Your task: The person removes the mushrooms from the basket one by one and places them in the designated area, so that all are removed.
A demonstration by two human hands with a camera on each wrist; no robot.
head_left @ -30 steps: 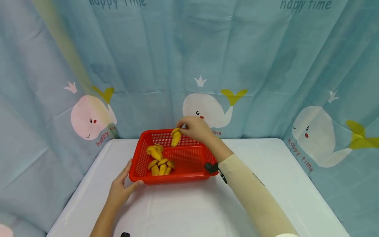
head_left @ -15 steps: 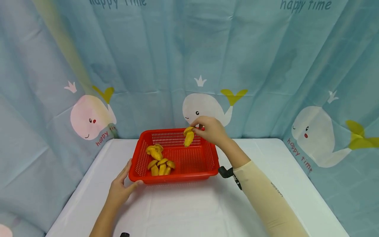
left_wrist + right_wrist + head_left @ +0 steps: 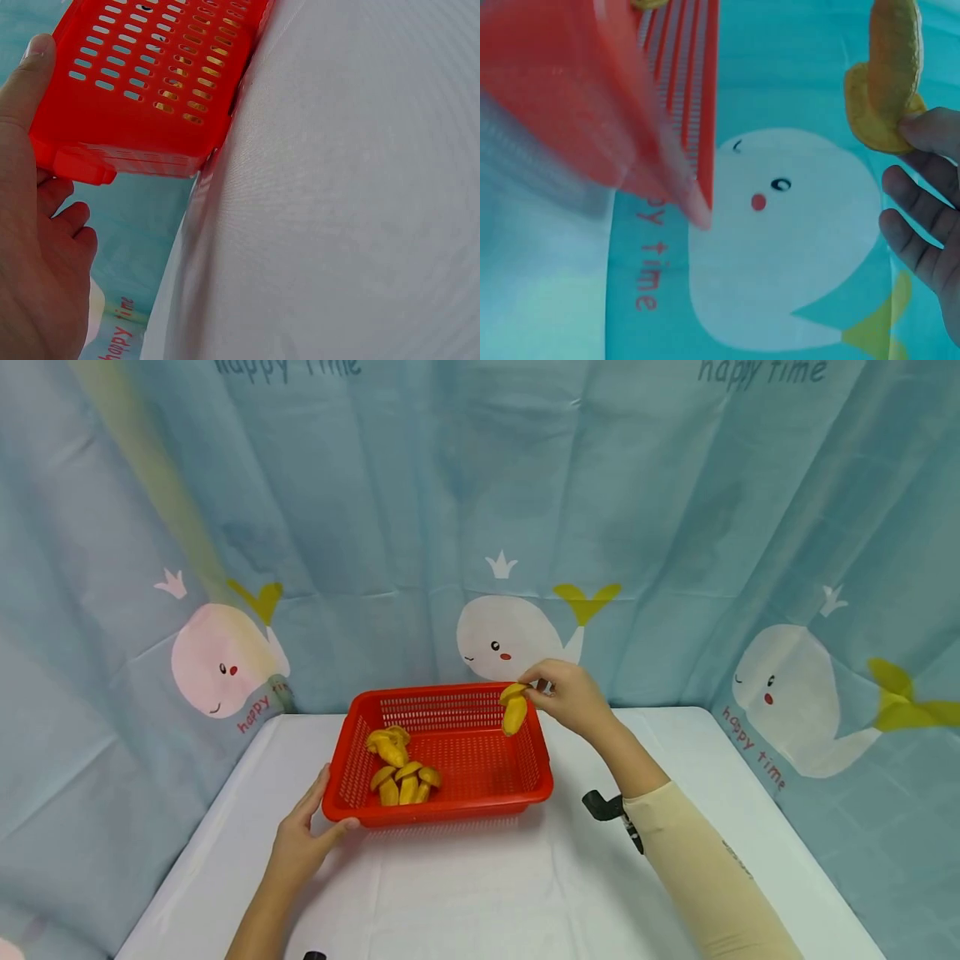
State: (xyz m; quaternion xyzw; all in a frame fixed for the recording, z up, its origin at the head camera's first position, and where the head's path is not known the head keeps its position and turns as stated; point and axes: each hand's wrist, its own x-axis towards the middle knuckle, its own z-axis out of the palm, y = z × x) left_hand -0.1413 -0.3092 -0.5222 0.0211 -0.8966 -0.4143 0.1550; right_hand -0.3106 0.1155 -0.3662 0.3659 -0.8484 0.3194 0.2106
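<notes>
My right hand (image 3: 570, 697) pinches a yellow toy mushroom (image 3: 514, 710) by its cap, stem pointing down, over the right end of the red plastic basket (image 3: 450, 814). In the right wrist view the thumb presses the mushroom (image 3: 892, 75) near its cap, and the other fingers are loosely bent. My left hand (image 3: 300, 843) holds the basket's front left corner, thumb at the front and fingers along the left side. The left wrist view shows fingers curled under the rim of the basket (image 3: 142, 120). Several more mushrooms (image 3: 407, 783) lie in the basket's left half.
The basket stands on a white-covered table (image 3: 450, 893), close to a blue curtain (image 3: 420, 527) printed with whales that hangs at the back and both sides. A black wrist mount (image 3: 603, 806) sticks out from the right forearm beside the basket.
My right hand has carried the mushroom to the right across the basket, from near its middle to its right end. The left hand and the basket stay in place; the head view shifts slightly.
</notes>
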